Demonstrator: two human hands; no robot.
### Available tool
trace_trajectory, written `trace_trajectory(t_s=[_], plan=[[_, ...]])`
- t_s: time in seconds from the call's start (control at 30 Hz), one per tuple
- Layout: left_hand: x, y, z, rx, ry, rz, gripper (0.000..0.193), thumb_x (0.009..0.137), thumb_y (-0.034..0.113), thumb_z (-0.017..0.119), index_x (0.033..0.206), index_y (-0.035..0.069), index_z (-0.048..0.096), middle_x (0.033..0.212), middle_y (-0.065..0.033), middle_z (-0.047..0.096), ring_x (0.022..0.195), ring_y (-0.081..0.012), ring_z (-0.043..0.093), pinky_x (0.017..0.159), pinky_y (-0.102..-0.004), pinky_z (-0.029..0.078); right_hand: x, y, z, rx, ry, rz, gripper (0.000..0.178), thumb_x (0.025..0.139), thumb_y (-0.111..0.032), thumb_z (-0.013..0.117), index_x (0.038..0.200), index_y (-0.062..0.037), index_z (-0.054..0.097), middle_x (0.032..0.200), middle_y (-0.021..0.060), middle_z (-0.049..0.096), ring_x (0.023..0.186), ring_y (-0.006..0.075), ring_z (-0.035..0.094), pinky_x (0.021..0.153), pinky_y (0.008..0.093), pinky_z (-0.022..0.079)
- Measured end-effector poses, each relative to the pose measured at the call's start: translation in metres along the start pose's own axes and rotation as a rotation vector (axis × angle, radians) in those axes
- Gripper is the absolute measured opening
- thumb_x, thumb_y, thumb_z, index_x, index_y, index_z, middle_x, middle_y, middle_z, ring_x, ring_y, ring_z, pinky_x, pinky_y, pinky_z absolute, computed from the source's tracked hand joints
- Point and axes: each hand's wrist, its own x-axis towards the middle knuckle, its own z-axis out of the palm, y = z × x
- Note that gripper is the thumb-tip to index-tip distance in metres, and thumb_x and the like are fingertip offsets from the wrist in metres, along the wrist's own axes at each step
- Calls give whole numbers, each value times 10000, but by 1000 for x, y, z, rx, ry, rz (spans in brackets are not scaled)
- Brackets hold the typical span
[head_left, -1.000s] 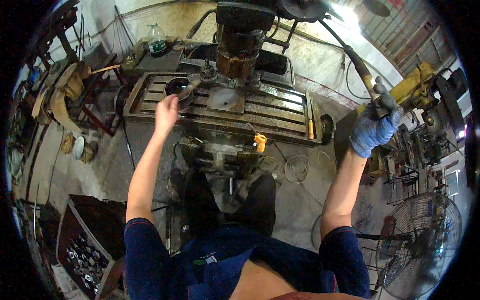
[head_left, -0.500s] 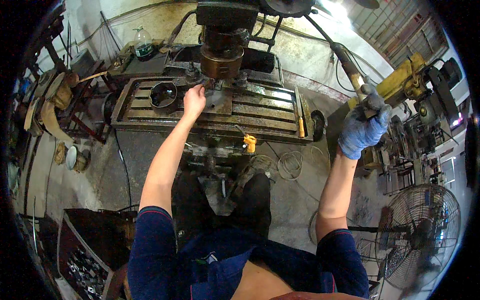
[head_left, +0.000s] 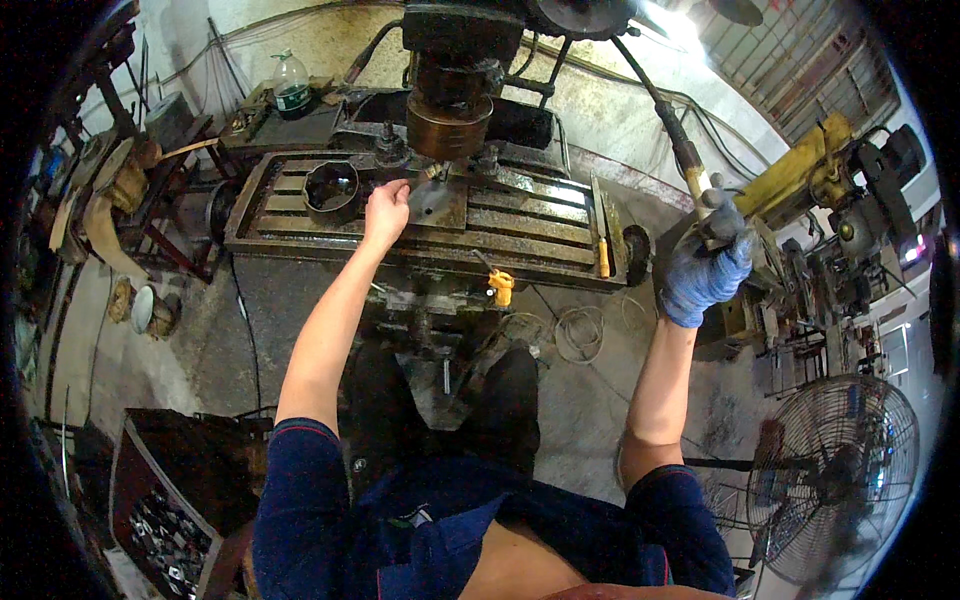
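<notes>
My bare left hand (head_left: 387,215) is over the slotted metal machine table (head_left: 540,232), its fingers pinched together. What they hold, if anything, I cannot make out. Just right of the fingertips lies a grey metal plate (head_left: 434,206), below the machine's brown cylindrical spindle head (head_left: 448,125). A dark round bowl (head_left: 333,212) with dark, shiny contents stands left of the hand. Out to the right, my right hand (head_left: 708,265), in a blue and grey glove, is wrapped round the end of a long lever (head_left: 688,158) that slopes down from the machine's top.
A yellow-handled tool (head_left: 603,258) lies at the table's right end. Something small and yellow (head_left: 501,288) sticks out at the front edge. A large fan (head_left: 835,480) stands lower right, a bin of metal pieces (head_left: 170,540) lower left. A green-labelled bottle (head_left: 291,95) sits at the back.
My right hand has shifted left and slightly down with the lever. My left hand has moved slightly down, off the small part under the spindle.
</notes>
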Motion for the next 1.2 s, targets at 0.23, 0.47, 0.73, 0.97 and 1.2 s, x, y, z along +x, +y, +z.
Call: trace_trajectory(t_s=[0.23,0.47,0.73,0.97,1.2], plan=[[-25,18,-16,-208,-82,-74,269,879,161,482,1039,-34,574,572,-77,550,433,-140,511,432,-290,412,-10,9,-6,-36,-27,-42,403,856,-368,499,616,-47,458,673,61,467,874,247,487,896,416,295],[-42,36,-27,-221,-140,-46,269,890,154,468,1047,-42,566,539,-67,531,414,-129,500,420,-283,403,-19,12,-12,-59,-22,-32,393,868,-343,480,616,-41,478,678,63,493,890,267,501,955,473,282],[-43,31,-26,-131,-156,29,277,894,149,463,1079,-41,545,558,-70,546,429,-126,517,427,-273,416,-9,9,-8,-76,-39,-113,406,864,-346,482,652,-8,559,699,105,565,761,226,546,755,371,403],[-35,26,-25,-59,-190,133,268,886,121,479,1100,-32,533,644,-79,576,496,-106,543,467,-256,434,5,-6,-6,-255,-50,-151,460,849,-395,499,732,38,599,838,133,627,652,130,503,588,251,399],[-28,33,-20,-112,-173,68,293,874,107,501,1135,-26,510,699,-61,566,496,-93,489,466,-247,420,15,-13,3,-194,-16,-102,347,827,-296,577,942,25,643,840,118,645,589,91,491,540,222,385]])
